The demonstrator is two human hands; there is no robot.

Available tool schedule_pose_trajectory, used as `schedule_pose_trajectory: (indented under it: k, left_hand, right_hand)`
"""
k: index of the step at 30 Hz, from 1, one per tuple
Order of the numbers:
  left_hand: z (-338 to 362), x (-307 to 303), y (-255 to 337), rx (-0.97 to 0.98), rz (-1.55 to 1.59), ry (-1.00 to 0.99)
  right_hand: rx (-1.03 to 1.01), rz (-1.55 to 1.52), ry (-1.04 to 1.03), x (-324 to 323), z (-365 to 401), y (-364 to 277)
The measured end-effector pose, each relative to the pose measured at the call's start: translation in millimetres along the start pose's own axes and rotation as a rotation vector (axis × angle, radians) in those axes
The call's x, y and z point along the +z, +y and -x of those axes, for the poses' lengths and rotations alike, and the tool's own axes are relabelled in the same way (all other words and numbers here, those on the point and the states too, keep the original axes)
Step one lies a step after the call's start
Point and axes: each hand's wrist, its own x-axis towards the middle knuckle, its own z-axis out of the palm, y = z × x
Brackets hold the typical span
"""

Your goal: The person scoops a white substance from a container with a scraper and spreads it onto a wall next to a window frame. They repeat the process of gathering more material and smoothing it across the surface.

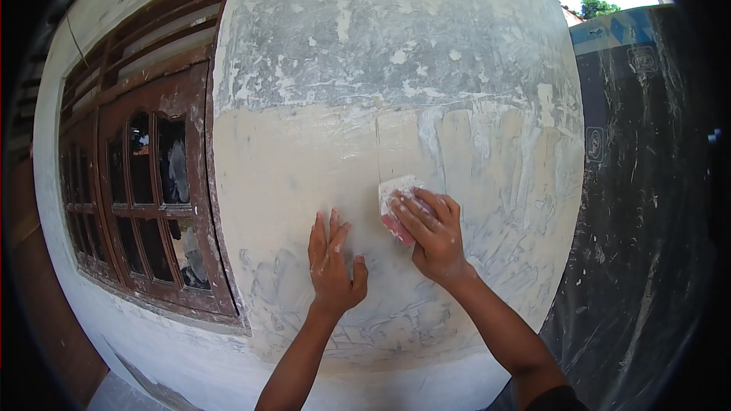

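Note:
My right hand [435, 234] is closed round a flat putty scraper [397, 189], smeared white with a pinkish-red lower edge. It is held up close against the wall [289, 160], over the beige, putty-coated area. Fingers and knuckles on that hand carry white smears. Lower and to the left, my left hand [336, 272] has its fingers spread, with nothing in them. Its fingertips point up at the same coated surface. A thin vertical dark line runs down the coating just above the scraper.
Left of the coated wall is a brown wooden window [156, 183] with small panes and slats above. A dark, white-streaked panel [632, 205] stands along the right side. Grey, patchy plaster [343, 53] covers the wall higher up.

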Motion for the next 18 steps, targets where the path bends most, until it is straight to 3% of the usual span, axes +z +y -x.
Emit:
schedule_pose_trajectory:
  k: [4, 7, 18]
  left_hand:
    - [3, -3, 3, -0.008, -0.004, -0.015]
    - [8, -6, 1, -0.020, -0.011, -0.027]
    - [8, -16, -9, 0.002, -0.047, -0.016]
  right_hand:
    - [-0.097, 0.034, 0.095, 24, -99, 42]
    - [-0.089, 0.057, 0.052, 40, -109, 56]
    - [-0.205, 0.041, -0.319, 5, 117, -1]
